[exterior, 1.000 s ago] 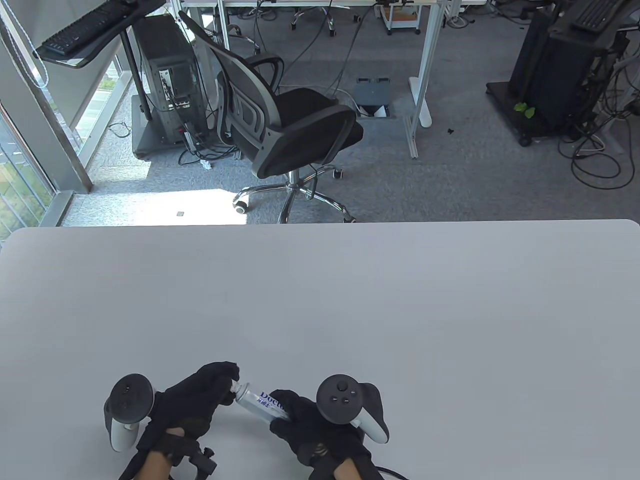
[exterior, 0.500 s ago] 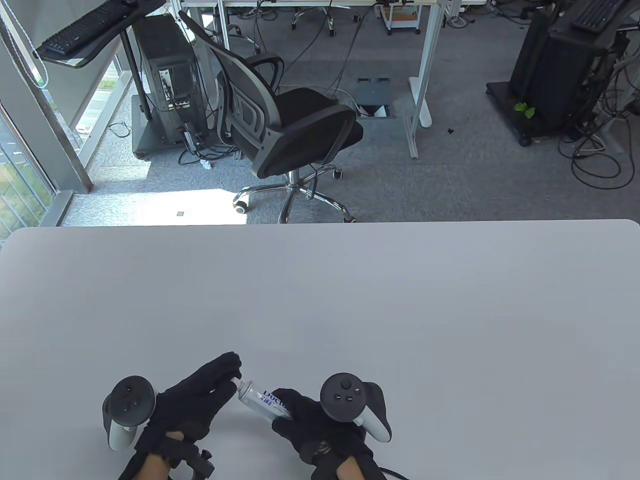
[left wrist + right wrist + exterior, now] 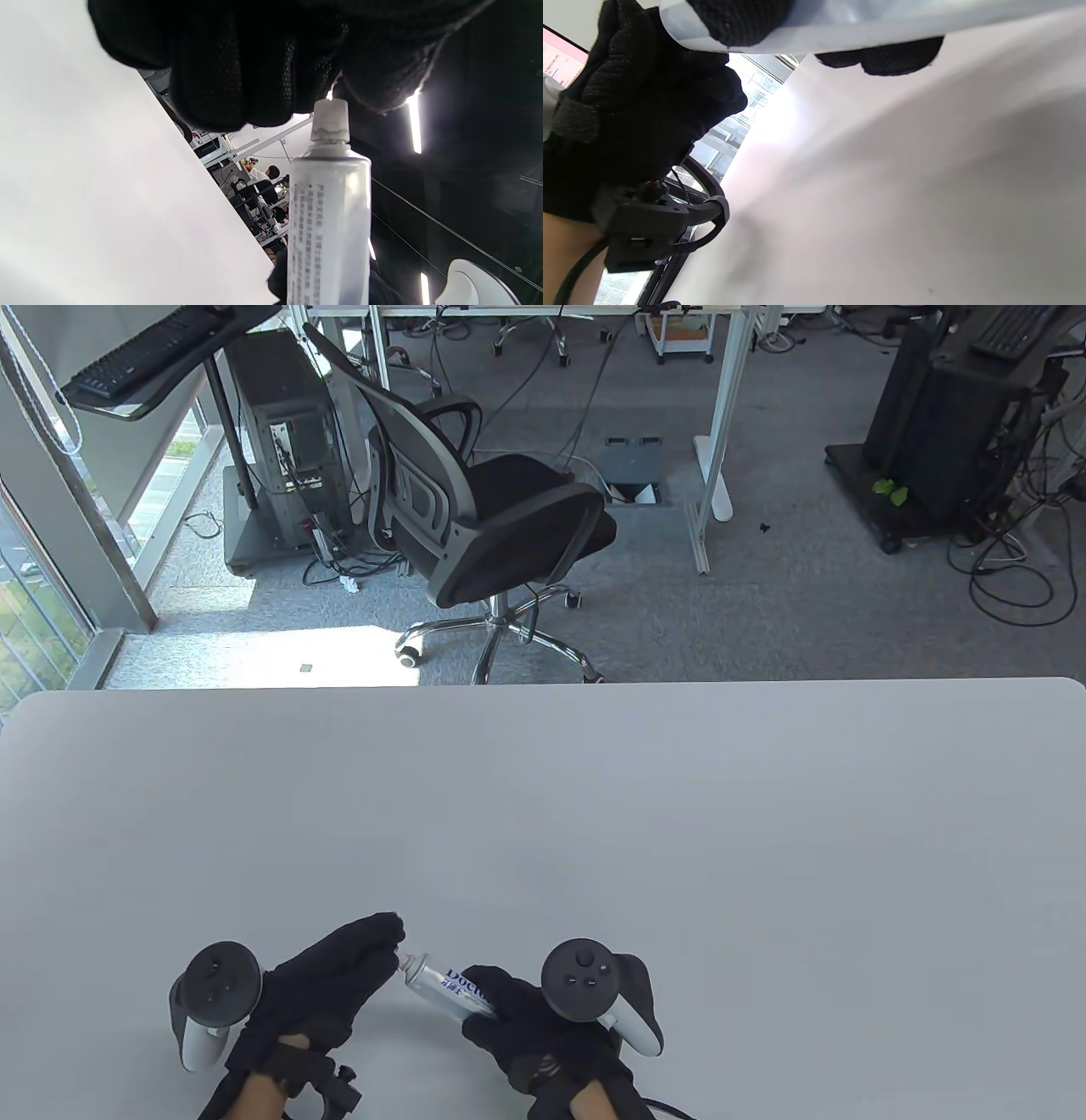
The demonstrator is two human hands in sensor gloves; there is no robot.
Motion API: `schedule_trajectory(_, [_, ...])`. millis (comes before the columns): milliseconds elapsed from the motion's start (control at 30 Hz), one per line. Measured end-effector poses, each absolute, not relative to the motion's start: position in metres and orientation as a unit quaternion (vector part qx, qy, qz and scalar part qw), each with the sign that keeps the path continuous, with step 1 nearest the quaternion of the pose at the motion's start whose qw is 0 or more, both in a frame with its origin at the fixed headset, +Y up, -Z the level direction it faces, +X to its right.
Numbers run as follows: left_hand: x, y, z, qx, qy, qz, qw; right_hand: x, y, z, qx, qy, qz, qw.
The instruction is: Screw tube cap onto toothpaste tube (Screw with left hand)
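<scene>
Two hands (image 3: 318, 993) (image 3: 530, 1027), one tube (image 3: 445, 984), one cap (image 3: 330, 118).

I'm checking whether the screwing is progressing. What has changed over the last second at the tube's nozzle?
The left hand has rolled slightly: its fingertips, curled over the nozzle before, now reach flatter, still at its tip. No cap shows in any view; the left wrist view shows bare thread. The right hand still grips the toothpaste tube, which has barely moved on the table.
</scene>
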State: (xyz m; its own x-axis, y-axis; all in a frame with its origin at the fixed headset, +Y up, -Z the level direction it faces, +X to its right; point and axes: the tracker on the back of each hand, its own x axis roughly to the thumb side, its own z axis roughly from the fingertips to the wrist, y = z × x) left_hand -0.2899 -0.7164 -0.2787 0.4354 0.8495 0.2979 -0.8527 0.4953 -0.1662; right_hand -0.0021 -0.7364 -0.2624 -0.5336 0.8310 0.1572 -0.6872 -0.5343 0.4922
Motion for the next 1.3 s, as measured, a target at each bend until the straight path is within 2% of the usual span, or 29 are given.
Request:
schedule_trajectory(133, [-0.286,-0.715,-0.277,0.005,-0.179,0.465,0.867,-0.004,-0.735,-0.261,0.197,0.193,0.856,0.437])
schedule_trajectory(267, [-0.284,-0.713,-0.277,-0.006,-0.204,0.479,0.854,-0.004,-0.735,-0.260,0.194,0.191,0.859,0.433])
schedule_trajectory(433, [-0.286,-0.713,-0.277,0.019,-0.179,0.462,0.868,-0.003,-0.735,-0.261,0.192,0.190,0.856,0.441])
schedule_trajectory(533, [-0.284,-0.713,-0.276,0.008,-0.180,0.440,0.880,-0.004,-0.736,-0.261,0.194,0.192,0.855,0.440])
schedule_trajectory(700, [-0.280,-0.708,-0.275,-0.004,-0.208,0.464,0.861,0.000,-0.733,-0.260,0.193,0.186,0.856,0.442])
schedule_trajectory(933, [-0.280,-0.710,-0.272,0.020,-0.173,0.421,0.890,0.000,-0.733,-0.261,0.194,0.186,0.853,0.446])
schedule_trajectory(1133, [-0.278,-0.710,-0.273,-0.008,-0.204,0.451,0.869,0.001,-0.732,-0.261,0.193,0.183,0.856,0.443])
schedule_trajectory(1300, [-0.281,-0.712,-0.273,0.008,-0.176,0.433,0.884,0.000,-0.734,-0.261,0.194,0.186,0.857,0.439])
